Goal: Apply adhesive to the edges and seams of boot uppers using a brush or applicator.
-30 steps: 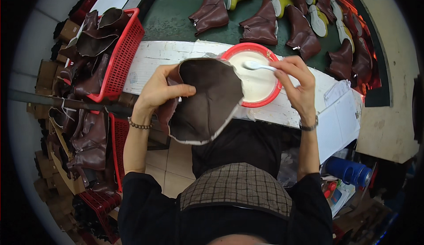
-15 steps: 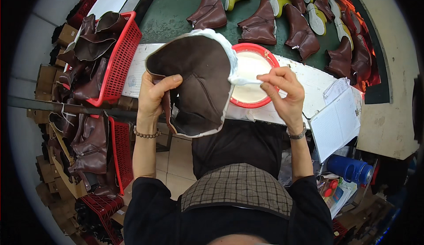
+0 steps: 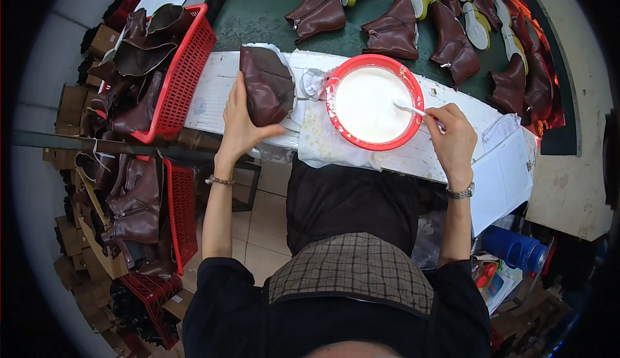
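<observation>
The left hand (image 3: 242,125), thumb spread wide, lies against a boot (image 3: 266,85) — fingertips partly unclear; the right hand (image 3: 453,143) pinches a stick (image 3: 414,110).

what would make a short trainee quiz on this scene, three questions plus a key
1. Which hand holds the small white tool?
2. True or false: the contents of the red bowl are black.
3. Where is the brown boot piece by the left hand?
a) left of the bowl
b) right of the bowl
c) inside the bowl

Key: 1. The right hand. 2. False; they are white. 3. a
</observation>
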The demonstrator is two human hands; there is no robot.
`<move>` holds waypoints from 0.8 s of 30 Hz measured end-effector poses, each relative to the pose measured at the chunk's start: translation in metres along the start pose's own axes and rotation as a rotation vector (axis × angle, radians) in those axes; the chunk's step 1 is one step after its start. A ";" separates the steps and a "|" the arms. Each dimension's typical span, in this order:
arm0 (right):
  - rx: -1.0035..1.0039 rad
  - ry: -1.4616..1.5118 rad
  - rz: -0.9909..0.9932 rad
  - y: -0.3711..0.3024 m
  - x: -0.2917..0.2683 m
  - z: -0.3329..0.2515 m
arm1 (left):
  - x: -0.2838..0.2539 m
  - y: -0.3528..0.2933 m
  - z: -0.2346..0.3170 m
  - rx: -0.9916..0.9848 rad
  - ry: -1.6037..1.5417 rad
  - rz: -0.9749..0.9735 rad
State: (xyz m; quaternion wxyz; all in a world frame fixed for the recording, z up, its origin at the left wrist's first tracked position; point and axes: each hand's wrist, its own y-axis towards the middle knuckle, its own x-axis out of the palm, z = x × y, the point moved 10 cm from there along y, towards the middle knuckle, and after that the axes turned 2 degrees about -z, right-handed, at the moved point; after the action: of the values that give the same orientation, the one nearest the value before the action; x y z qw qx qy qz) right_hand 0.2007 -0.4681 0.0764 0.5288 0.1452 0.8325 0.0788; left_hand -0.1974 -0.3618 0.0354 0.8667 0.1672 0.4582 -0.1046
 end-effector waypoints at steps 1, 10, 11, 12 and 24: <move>0.040 0.019 -0.019 -0.001 0.003 0.004 | 0.004 -0.006 -0.002 -0.018 0.050 -0.006; 0.153 0.208 -0.001 -0.006 0.007 0.022 | -0.013 -0.020 0.016 0.012 -0.104 0.202; 0.158 0.205 0.004 -0.003 0.007 0.019 | -0.019 -0.024 0.028 0.056 -0.079 0.254; 0.086 0.395 0.047 0.001 0.003 0.006 | -0.027 -0.030 0.042 0.096 -0.052 0.306; -0.100 0.665 0.163 0.046 -0.019 -0.039 | -0.011 -0.053 0.122 0.360 -0.290 0.080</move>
State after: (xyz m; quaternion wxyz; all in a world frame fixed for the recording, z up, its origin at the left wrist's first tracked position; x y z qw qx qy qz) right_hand 0.1797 -0.4299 0.1223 0.2269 0.1517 0.9400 0.2045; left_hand -0.1288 -0.4573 0.0986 0.8831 0.3204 0.2956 -0.1733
